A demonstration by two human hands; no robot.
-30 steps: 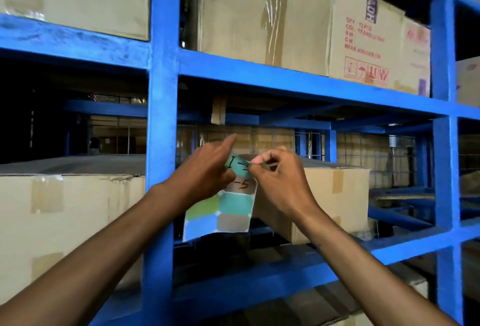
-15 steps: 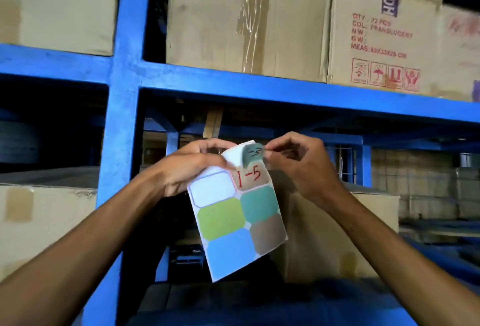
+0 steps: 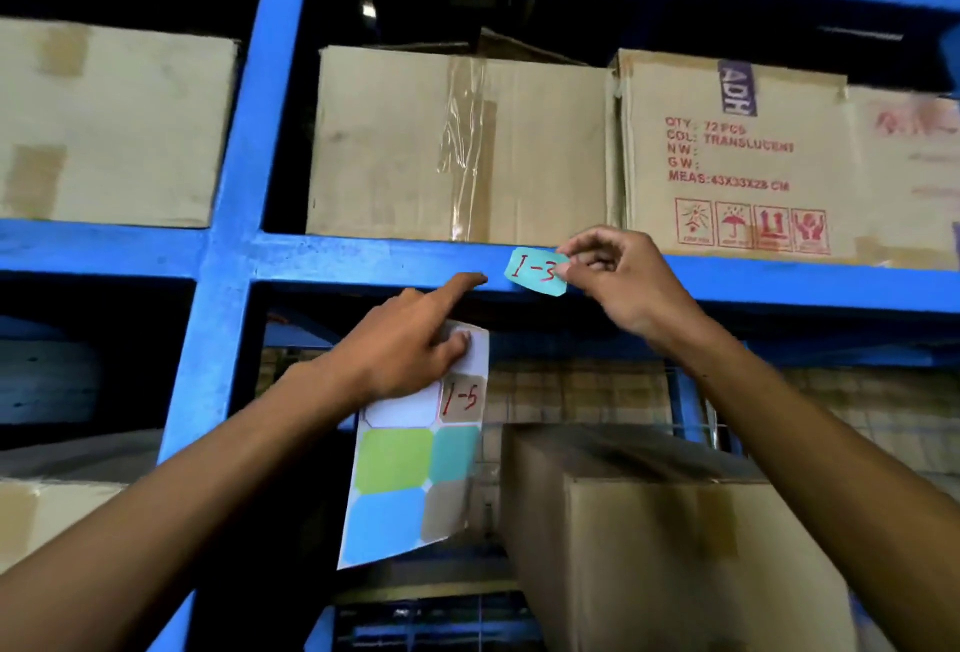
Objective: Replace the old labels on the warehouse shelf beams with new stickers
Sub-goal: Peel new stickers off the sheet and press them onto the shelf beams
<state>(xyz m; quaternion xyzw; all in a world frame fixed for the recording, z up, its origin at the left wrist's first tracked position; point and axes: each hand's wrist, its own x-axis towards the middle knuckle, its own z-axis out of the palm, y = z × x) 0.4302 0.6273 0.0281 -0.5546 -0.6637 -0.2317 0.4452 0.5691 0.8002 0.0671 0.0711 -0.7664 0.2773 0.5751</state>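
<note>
My right hand (image 3: 621, 282) pinches a teal sticker (image 3: 535, 271) marked "I-3" in red by its right end and holds it against the front of the blue shelf beam (image 3: 363, 262). My left hand (image 3: 410, 345) grips the top of a white sticker sheet (image 3: 413, 464) that hangs below the beam. Its index finger points out and touches the beam's lower edge just left of the sticker. The sheet carries green, teal, blue and brown stickers, one brown one marked "I-5".
A blue upright post (image 3: 234, 246) crosses the beam at the left. Cardboard boxes (image 3: 457, 147) stand on the shelf above the beam, one printed in red (image 3: 732, 158). Another box (image 3: 675, 547) sits below at the right, and one at the lower left (image 3: 47, 516).
My right hand peeled the teal sticker off the sheet and lifted it up to the beam. My left hand rose with the sheet and stretched out its index finger. The view tilted upward.
</note>
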